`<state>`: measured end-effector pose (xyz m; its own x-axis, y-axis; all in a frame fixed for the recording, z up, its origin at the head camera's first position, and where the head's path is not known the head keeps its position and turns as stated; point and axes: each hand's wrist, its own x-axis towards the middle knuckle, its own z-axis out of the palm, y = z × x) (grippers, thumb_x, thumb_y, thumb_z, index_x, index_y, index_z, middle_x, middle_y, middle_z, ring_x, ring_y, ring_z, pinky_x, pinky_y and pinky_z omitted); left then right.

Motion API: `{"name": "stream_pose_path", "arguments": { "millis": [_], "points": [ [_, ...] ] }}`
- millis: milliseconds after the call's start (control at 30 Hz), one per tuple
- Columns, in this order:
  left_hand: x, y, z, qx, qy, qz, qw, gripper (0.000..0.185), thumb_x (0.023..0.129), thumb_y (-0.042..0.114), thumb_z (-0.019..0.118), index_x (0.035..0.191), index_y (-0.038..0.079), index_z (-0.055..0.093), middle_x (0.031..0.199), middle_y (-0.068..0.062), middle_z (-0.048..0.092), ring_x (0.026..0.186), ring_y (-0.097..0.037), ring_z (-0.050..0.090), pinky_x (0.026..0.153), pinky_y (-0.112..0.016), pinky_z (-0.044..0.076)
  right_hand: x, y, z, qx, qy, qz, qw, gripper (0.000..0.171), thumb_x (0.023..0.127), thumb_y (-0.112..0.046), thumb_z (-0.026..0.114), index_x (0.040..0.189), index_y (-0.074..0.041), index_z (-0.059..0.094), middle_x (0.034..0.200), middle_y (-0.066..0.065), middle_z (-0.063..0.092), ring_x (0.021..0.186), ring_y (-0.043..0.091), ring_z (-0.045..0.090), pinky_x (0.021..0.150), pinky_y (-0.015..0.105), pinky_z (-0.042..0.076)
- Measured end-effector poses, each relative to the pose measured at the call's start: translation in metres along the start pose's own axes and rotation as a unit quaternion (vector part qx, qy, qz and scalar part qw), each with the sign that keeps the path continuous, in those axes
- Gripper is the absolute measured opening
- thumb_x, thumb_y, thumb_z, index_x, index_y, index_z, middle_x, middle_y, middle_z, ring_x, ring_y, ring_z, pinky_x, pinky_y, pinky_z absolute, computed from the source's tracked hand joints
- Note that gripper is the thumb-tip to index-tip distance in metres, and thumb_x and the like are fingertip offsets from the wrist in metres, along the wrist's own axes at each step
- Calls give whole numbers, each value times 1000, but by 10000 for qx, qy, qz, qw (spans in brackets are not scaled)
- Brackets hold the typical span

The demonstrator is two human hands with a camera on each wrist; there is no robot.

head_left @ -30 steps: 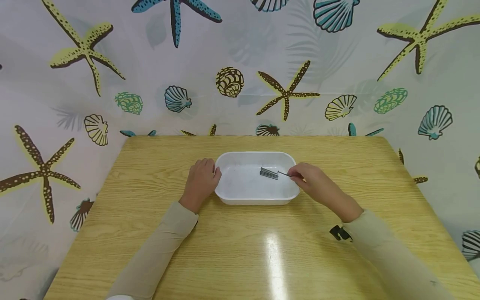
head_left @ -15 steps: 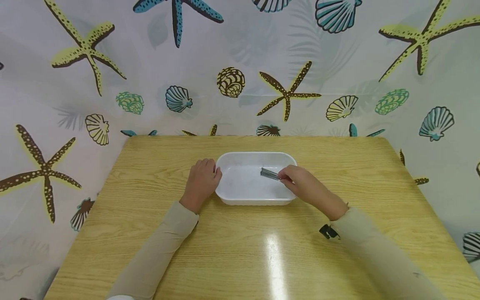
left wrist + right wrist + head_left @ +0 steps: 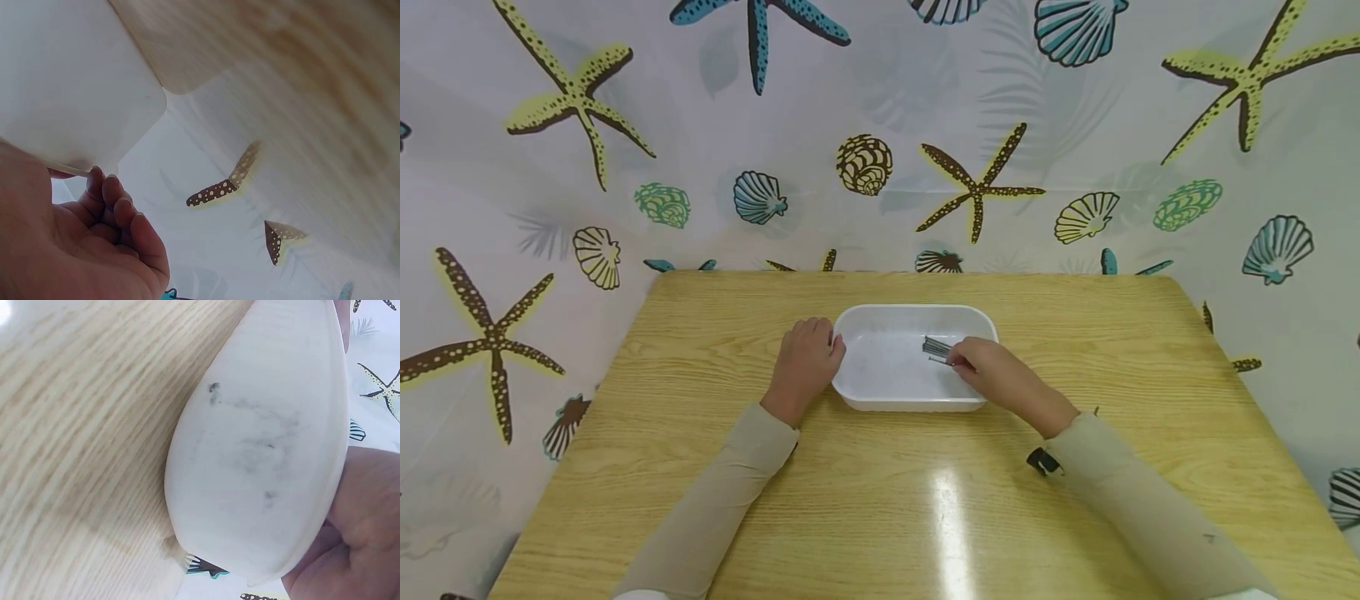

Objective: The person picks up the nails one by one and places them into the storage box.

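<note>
A white plastic tub (image 3: pixel 880 360) stands on the table, and its outer wall fills much of the right wrist view. Several thin grey nails (image 3: pixel 935 346) lie side by side in its right half. My left hand (image 3: pixel 805 364) holds the tub's left rim; in the left wrist view its curled fingers (image 3: pixel 145 240) are at the edge from outside. Reaching over the right rim, my right hand (image 3: pixel 1000 377) pinches one nail (image 3: pixel 938 361) just in front of the bundle. The right fingertips are hidden behind the tub wall in the right wrist view.
The wooden table (image 3: pixel 865 500) extends around the tub on all sides. Behind it hangs a white cloth (image 3: pixel 805 108) printed with starfish and shells. A black strap piece (image 3: pixel 1045 461) shows at the right sleeve.
My right hand has moved left and slightly toward me, bringing the pinched nail from the right of the bundle to its near side. The left hand stays on the rim.
</note>
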<state>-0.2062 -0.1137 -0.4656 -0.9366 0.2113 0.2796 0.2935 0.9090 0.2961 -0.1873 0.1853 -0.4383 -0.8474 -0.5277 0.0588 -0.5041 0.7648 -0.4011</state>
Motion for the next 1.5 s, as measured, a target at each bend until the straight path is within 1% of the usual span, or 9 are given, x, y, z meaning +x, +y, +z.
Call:
{"name": "stream_pose_path", "arguments": {
  "millis": [167,333,533,667,1000,1267,1500],
  "points": [
    [0,-2,3,44,41,26,10000,24,94,27,45,76,11,46,70,-2,43,67,-21,40,60,-34,32,7,0,2,-235,-136,21,9996,9,88,-5,60,95,-5,66,88,2,62,77,13,53,72,31,46],
    [1,-3,4,-19,60,38,10000,24,94,27,45,76,11,46,70,-2,44,67,-21,40,60,-34,32,13,0,4,-393,-220,90,9989,9,88,-4,60,94,-4,66,88,4,63,77,14,54,72,31,47],
    [2,-3,5,1,14,51,10000,25,95,28,43,75,12,44,70,-2,43,67,-21,40,59,-34,31,18,1,7,-607,-201,82,9979,7,87,-3,60,90,-4,67,86,5,62,77,15,55,71,31,47],
    [2,-1,3,-15,60,93,9999,25,94,26,44,75,11,45,69,-2,43,66,-21,40,59,-34,32,20,3,8,-729,-165,40,9972,8,87,-2,59,90,-4,67,86,6,63,79,16,57,72,32,47],
    [2,0,0,-41,112,79,9999,23,94,25,45,75,11,45,70,-2,43,66,-21,40,59,-34,31,25,0,11,-778,-275,184,9964,10,88,-4,60,94,-2,68,92,9,64,87,21,60,78,34,48],
    [2,-2,2,5,186,146,9997,24,94,26,45,75,11,46,69,-1,43,65,-21,40,57,-34,32,28,-1,13,-858,-168,118,9961,10,87,-2,59,93,-1,67,91,11,64,88,22,61,78,35,48],
    [1,-2,2,-18,180,149,9997,24,93,25,45,74,11,45,68,-2,43,64,-21,40,57,-33,32,30,-3,12,-861,-149,114,9961,9,86,-1,59,92,-1,67,90,10,64,86,22,61,78,35,48]
  ]
}}
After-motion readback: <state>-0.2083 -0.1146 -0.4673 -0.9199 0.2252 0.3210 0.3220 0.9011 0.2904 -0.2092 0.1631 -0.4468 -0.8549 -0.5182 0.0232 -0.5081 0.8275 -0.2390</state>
